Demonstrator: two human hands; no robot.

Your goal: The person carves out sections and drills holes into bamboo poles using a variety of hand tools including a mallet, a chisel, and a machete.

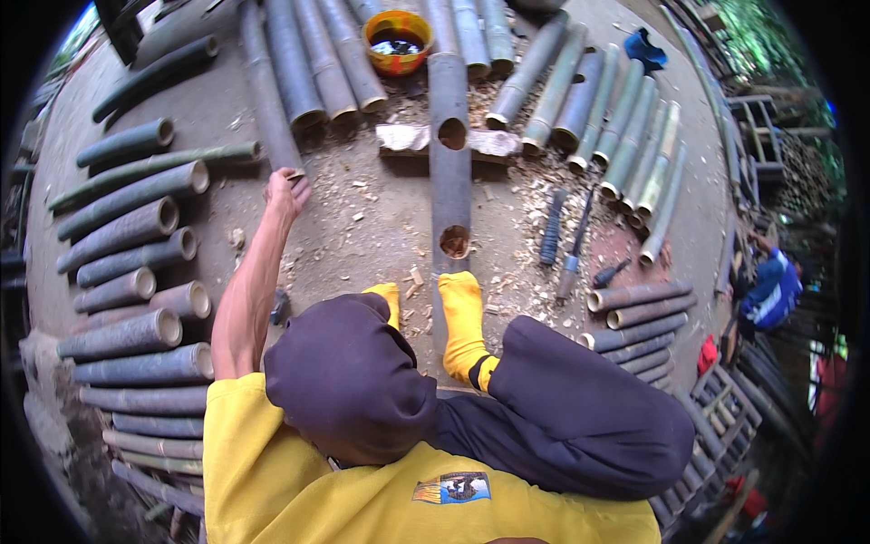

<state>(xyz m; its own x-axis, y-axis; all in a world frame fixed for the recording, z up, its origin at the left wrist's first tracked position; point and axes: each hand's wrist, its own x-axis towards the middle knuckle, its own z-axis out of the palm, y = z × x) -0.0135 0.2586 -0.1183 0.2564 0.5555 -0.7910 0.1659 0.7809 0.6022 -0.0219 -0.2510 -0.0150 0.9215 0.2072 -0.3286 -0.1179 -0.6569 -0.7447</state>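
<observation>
Holding a bamboo pole (266, 86), left fingers (302, 189) curled at its end, right fingers unseen, state unclear

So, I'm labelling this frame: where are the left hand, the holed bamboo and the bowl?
Left hand (285, 190): head view, middle of the hand.
Holed bamboo (451, 186): head view, wall between its two holes.
Bowl (398, 65): head view, outer wall.
</observation>
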